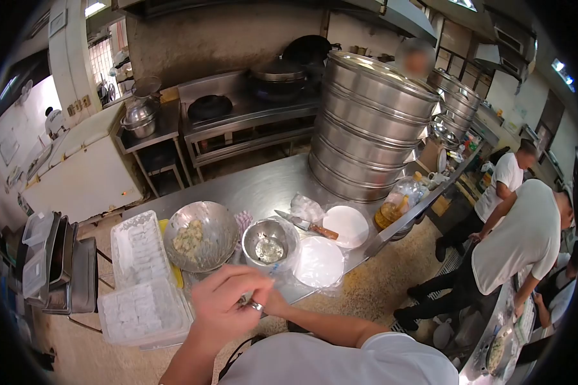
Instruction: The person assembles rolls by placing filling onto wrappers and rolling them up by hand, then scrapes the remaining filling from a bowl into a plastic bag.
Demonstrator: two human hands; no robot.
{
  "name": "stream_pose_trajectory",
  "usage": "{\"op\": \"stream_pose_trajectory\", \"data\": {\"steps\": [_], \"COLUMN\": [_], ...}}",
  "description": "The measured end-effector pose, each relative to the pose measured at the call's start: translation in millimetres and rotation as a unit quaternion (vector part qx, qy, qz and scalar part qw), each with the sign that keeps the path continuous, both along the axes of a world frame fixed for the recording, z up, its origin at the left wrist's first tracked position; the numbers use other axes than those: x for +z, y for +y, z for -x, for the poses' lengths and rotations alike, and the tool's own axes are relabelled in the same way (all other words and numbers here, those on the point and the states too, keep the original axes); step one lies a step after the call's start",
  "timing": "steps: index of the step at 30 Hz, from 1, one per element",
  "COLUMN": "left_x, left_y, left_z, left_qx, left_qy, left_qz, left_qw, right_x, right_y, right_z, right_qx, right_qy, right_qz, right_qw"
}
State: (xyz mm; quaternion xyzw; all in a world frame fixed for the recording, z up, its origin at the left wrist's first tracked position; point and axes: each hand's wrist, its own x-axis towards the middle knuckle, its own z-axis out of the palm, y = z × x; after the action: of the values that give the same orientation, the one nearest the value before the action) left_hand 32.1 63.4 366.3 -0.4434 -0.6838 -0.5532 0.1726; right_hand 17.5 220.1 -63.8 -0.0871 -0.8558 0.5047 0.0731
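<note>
Over the near edge of the steel table, my left hand (pixel 228 301) is closed, and a short shiny metal utensil (pixel 255 306) shows at its fingers. My right hand (pixel 275 303) meets it from the right; its fingers are mostly hidden behind the left. A large metal bowl (pixel 230 247) with pale, lumpy filling (pixel 189 239) stands just beyond my hands. Beside it is a smaller metal bowl (pixel 288 249) with clear liquid. To the right lie two stacks of round white wrappers (pixel 319 262) in plastic. A knife (pixel 321 231) with a wooden handle lies behind them.
White plastic trays (pixel 123 226) of floured pieces in rows stand at left. Tall steel steamers (pixel 366 128) rise at the back right, near a bottle of yellow oil (pixel 386 215). A stove (pixel 237 102) lies beyond the aisle. Two people (pixel 514 237) work at right.
</note>
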Motion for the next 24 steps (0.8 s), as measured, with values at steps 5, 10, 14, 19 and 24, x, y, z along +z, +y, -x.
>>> {"op": "stream_pose_trajectory", "data": {"steps": [5, 10, 14, 19, 24], "left_x": [-13, -29, -78, -287, -319], "left_y": [7, 3, -14, -95, -104], "left_z": [0, 4, 20, 38, 31], "left_qx": [0.009, 0.011, 0.1, 0.31, 0.338], "left_qy": [-0.003, -0.017, -0.011, -0.223, -0.399], "left_qz": [0.021, 0.037, 0.116, 0.272, 0.331], "left_qw": [1.0, 0.999, 0.988, 0.883, 0.785], "right_x": [-15, 39, 54, 39, 46], "right_y": [6, 6, 5, 8, 14], "right_z": [0, -14, -13, -12, -14], "right_qx": [0.003, 0.015, 0.0, -0.021, -0.006], "right_qy": [0.009, -0.07, -0.118, -0.117, -0.159], "right_qz": [0.003, 0.021, 0.01, -0.018, 0.037], "right_qw": [1.0, 0.997, 0.993, 0.993, 0.987]}}
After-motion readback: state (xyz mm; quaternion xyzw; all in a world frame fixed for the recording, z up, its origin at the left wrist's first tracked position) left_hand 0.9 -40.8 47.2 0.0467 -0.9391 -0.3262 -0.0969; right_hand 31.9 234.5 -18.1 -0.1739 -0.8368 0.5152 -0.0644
